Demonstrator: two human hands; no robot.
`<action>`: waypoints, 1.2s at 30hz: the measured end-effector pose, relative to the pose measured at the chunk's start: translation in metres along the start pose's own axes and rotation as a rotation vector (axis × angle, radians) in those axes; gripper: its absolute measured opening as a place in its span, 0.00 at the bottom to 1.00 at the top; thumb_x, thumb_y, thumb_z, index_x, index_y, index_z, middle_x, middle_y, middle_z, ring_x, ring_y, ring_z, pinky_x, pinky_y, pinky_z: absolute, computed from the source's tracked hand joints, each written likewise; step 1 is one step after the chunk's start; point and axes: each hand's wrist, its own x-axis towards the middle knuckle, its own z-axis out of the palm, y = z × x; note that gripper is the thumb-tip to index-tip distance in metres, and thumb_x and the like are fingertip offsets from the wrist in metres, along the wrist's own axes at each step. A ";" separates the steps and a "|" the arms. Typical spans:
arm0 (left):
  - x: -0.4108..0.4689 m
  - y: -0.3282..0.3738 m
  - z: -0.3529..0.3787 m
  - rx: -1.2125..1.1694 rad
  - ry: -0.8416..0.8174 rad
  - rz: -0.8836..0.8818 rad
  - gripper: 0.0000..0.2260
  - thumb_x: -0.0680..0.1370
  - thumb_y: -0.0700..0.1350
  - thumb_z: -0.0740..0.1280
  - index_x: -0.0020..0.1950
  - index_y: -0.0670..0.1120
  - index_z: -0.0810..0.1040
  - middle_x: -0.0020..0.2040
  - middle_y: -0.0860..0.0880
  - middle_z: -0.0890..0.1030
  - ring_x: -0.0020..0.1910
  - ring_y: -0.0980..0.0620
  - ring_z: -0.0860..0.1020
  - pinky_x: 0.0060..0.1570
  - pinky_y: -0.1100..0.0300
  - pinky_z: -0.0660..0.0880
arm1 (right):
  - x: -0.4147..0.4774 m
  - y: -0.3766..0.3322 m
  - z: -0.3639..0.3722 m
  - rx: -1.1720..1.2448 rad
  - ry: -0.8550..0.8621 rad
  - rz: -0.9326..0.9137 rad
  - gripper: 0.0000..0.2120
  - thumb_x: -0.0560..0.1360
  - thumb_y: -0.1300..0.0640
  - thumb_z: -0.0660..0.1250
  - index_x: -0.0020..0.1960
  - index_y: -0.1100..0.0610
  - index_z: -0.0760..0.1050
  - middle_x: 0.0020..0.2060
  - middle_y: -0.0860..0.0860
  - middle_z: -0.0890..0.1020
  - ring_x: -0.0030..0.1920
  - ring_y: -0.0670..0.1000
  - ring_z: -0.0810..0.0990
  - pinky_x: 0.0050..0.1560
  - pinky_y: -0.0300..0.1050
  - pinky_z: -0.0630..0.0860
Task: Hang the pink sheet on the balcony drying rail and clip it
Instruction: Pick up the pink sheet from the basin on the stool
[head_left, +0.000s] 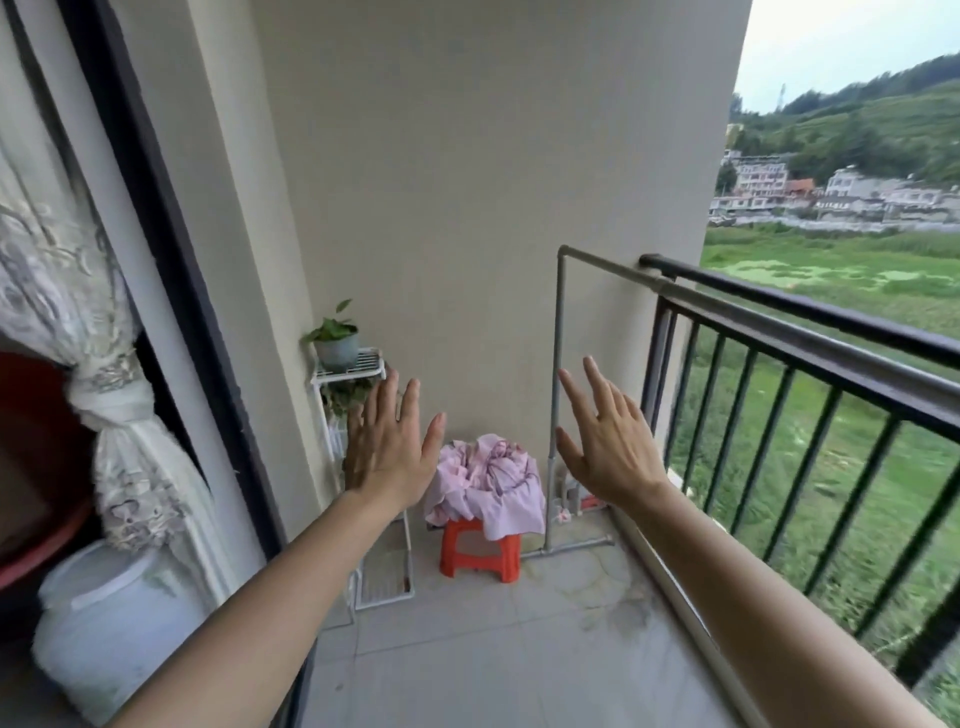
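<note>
The pink sheet (485, 483) lies bunched up in a heap on a small orange plastic stool (480, 553) at the far end of the balcony floor. Just right of it stands the grey drying rail (597, 257), an upright pipe with a horizontal bar running back along the railing. My left hand (387, 447) is held out in front of me, palm forward, fingers spread, to the left of the sheet. My right hand (605, 441) is raised the same way to the right of it, in front of the pipe. Both hands are empty. No clips are visible.
A dark metal balcony railing (810, 332) runs along the right side. A white wire shelf (353, 369) with a potted plant (335, 338) stands against the wall on the left. A white plastic jar (114, 618) and a tied curtain (124, 441) sit by the door frame.
</note>
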 end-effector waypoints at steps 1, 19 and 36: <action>0.015 -0.002 0.024 0.004 -0.027 -0.009 0.29 0.81 0.60 0.49 0.78 0.45 0.60 0.79 0.42 0.57 0.77 0.42 0.57 0.73 0.43 0.56 | 0.012 0.010 0.022 0.004 -0.025 0.010 0.34 0.79 0.43 0.59 0.80 0.55 0.53 0.78 0.62 0.56 0.72 0.62 0.66 0.69 0.54 0.67; 0.319 -0.045 0.319 0.031 -0.352 -0.186 0.28 0.82 0.59 0.51 0.78 0.47 0.58 0.80 0.45 0.53 0.77 0.44 0.55 0.73 0.45 0.56 | 0.327 0.185 0.327 0.101 -0.440 0.058 0.36 0.77 0.49 0.63 0.79 0.52 0.51 0.78 0.55 0.56 0.73 0.59 0.65 0.65 0.56 0.72; 0.570 -0.170 0.643 -0.066 -0.689 -0.158 0.27 0.82 0.58 0.52 0.78 0.46 0.57 0.79 0.44 0.53 0.77 0.44 0.54 0.73 0.46 0.57 | 0.555 0.207 0.684 0.078 -0.842 0.095 0.32 0.77 0.53 0.64 0.77 0.51 0.56 0.76 0.54 0.61 0.71 0.58 0.67 0.63 0.54 0.72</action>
